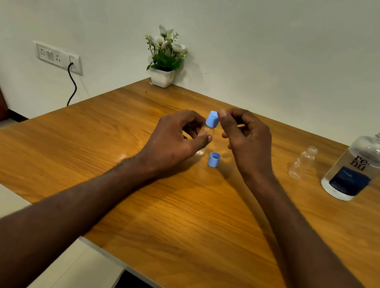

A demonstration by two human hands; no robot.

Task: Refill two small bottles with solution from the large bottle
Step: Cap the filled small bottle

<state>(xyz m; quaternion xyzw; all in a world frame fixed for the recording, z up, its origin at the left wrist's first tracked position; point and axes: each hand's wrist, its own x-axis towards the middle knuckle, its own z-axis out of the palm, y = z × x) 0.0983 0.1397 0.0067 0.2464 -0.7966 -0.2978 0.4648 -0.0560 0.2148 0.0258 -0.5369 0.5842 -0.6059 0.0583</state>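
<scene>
Small capped bottle [204, 136]: clamped upright between left hand [174, 141] fingers. Right hand [247, 141] fingers pinch its blue cap [212, 119]. Loose cap [214, 159]: on worktop [196, 220], just below.

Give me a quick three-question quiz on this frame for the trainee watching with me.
1. True or false: the large bottle stands uncapped on the table.
2. Which hand grips the body of the capped small bottle? A) left hand B) right hand C) neither
3. Fill in: the loose blue cap lies on the table just in front of the ____ small bottle.

Key:
1. True; its threaded neck is bare.
2. A; the left hand wraps the body, while the right hand has its fingertips at the blue cap on top.
3. Held; the other small bottle stands open beside the large bottle.
</scene>
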